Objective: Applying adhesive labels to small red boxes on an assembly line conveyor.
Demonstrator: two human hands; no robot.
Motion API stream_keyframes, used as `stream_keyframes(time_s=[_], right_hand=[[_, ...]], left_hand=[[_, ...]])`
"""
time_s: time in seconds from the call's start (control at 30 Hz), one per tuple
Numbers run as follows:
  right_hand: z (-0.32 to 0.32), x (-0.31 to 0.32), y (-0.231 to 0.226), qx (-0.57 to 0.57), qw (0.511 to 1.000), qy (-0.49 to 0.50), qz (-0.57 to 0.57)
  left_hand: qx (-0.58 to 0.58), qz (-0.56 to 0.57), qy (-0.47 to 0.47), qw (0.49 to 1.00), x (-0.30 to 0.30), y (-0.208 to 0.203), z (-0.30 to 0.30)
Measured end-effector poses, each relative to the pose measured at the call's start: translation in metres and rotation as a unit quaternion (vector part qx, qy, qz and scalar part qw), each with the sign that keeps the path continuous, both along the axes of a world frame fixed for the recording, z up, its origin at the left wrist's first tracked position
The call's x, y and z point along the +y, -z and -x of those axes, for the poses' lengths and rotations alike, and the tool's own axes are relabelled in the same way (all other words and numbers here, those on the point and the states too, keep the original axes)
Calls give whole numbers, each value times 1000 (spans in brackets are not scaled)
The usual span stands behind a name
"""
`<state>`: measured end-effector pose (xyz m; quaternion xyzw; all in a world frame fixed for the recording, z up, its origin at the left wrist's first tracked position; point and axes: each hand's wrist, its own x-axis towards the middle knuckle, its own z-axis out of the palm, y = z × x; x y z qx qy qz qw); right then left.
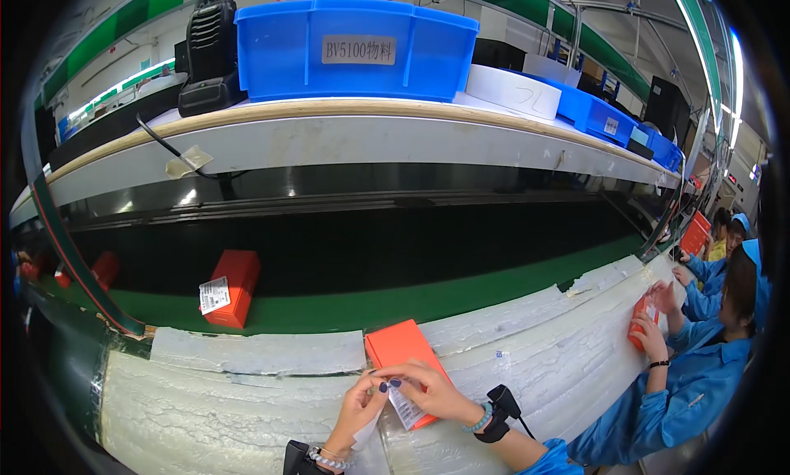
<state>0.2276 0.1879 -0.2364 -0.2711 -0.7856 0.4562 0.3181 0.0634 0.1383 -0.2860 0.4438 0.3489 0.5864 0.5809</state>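
Observation:
An orange-red box [405, 343] lies on the pale, film-covered bench in front of me. A white printed label [406, 409] sits against the box's near part. My left hand [360, 407] and my right hand [429, 393] meet over it, fingertips pinched together at the label's upper corner. A pale slip of paper [367, 432] hangs below my left fingers; whether it is part of the label I cannot tell. My right palm hovers over the box and hides some of it.
Beyond the bench edge, another red box [239, 282] with a white label rests on the green conveyor belt [304, 309]. A shelf above carries a blue bin [354, 51] and a black two-way radio [212, 51]. At right, co-workers in blue handle red boxes [640, 320].

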Motion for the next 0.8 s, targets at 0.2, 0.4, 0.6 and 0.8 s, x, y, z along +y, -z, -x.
stream_keyframes(time_s=[0.2,0.4,0.6,0.8], right_hand=[[8,-9,11,-5,997,21,-68],[-12,7,-3,53,996,8,-73],[-51,20,-12,263,954,-40,140],[-42,17,-28,-6,990,14,143]], left_hand=[[-182,92,-8,979,-5,-3,-8],[-287,153,-111,939,8,-3,9],[7,9,-239,971,12,-3,20],[188,110,-21,976,-3,-20,15]])
